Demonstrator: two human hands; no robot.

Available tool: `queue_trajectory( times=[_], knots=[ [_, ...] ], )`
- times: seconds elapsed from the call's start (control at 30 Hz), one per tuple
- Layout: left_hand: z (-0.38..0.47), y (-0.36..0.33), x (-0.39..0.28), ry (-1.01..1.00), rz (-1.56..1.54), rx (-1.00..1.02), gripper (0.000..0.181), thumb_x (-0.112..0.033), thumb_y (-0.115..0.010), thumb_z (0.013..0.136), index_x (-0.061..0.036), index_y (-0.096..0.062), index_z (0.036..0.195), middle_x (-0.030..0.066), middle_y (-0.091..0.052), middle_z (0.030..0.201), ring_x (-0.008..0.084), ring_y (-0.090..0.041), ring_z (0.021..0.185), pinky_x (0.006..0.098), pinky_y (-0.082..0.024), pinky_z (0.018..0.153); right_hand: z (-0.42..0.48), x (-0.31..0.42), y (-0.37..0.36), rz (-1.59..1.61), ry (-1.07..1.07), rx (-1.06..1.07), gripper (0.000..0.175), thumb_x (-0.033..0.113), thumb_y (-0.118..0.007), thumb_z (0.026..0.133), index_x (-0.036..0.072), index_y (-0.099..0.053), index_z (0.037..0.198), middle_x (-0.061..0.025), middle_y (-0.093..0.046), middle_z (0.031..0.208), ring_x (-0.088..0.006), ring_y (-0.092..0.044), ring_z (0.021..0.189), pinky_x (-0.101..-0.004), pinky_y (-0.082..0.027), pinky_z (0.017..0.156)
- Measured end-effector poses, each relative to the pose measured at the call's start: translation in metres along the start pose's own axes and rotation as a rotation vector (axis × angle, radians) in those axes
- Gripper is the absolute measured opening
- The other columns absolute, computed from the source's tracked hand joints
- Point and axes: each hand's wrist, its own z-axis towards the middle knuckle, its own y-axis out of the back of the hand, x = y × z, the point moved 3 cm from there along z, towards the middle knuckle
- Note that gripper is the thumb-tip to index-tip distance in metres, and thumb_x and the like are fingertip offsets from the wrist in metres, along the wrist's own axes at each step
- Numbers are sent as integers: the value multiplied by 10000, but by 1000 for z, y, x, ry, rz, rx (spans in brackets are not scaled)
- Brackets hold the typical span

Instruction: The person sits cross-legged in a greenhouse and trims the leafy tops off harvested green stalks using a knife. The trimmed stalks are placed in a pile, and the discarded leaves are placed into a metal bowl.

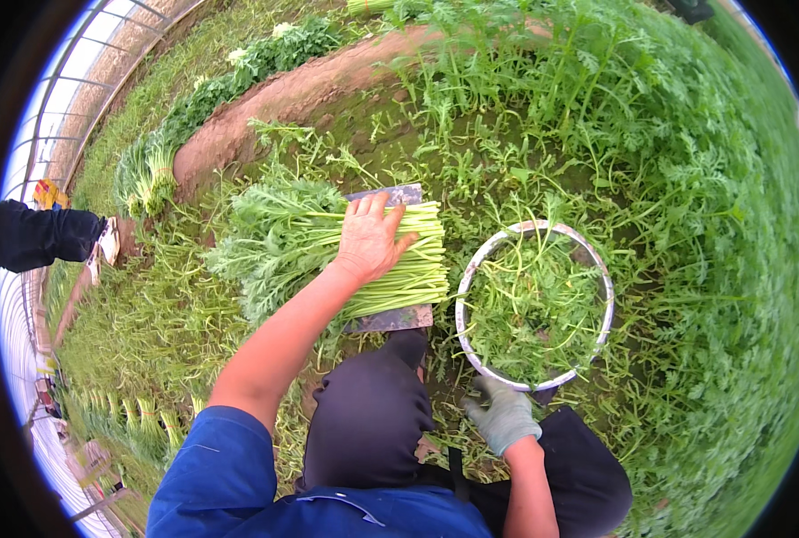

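Observation:
A loose pile of leafy greens with serrated leaves (271, 235) lies across a flat, dirt-stained board (399, 319), with the pale cut stems lined up to the right. My bare left hand (372, 235) rests flat on the stems, thumb spread from the fingers. To the right stands a round tub with a white rim (465, 336), holding loose leaves and trimmed stalks (540, 302). My right hand (502, 411), in a pale grey glove, is by the tub's near rim with thumb and fingers apart. I cannot tell whether its fingertips touch the rim.
Tall uncut greens (722, 222) fill the right side. Tied bundles (154, 175) line a bare soil ridge (251, 121) at upper left; more bundles (147, 420) lie at lower left. Another person's leg (53, 235) enters at left. A greenhouse frame (43, 101) curves behind.

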Motion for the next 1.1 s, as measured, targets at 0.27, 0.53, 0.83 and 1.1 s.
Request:
queue_trajectory(
  times=[0.27, 0.53, 0.83, 1.1],
  knots=[
    [-17, -21, 11, 133, -121, -76, 376, -224, -572, 924, -40, -601, 1250, 178, -583, 1275, 375, -524, 1211, 492, -401, 1022, 94, 58, 49, 12, 276, -434, 272, 308, -611, 950, 124, -691, 1134, -113, -678, 1148, -276, -645, 1045, -404, -460, 987],
    [-11, 23, 16, 85, -71, -214, 304, -110, -709, 782, -103, -648, 1080, 89, -624, 1198, 321, -543, 1215, 505, -382, 1058, 190, 113, 72, -309, 374, -493, 196, 278, -674, 881, 184, -724, 1046, -68, -680, 1094, -267, -636, 1044, -404, -487, 933],
    [-26, 21, 9, 50, -121, -159, 204, -142, -767, 698, -124, -659, 871, 57, -644, 1120, 289, -568, 1175, 494, -386, 1049, 216, 118, 59, -603, 518, -528, 190, 258, -717, 805, 209, -743, 987, -85, -662, 993, -276, -624, 1011, -417, -468, 885],
    [-18, 4, -15, 37, -81, -228, 197, -111, -748, 700, -101, -630, 857, 78, -645, 1115, 294, -580, 1162, 489, -417, 1018, 219, 99, 63, -438, 497, -531, 155, 255, -706, 824, 157, -736, 940, -79, -670, 980, -300, -618, 987, -429, -458, 889]
  ],
)
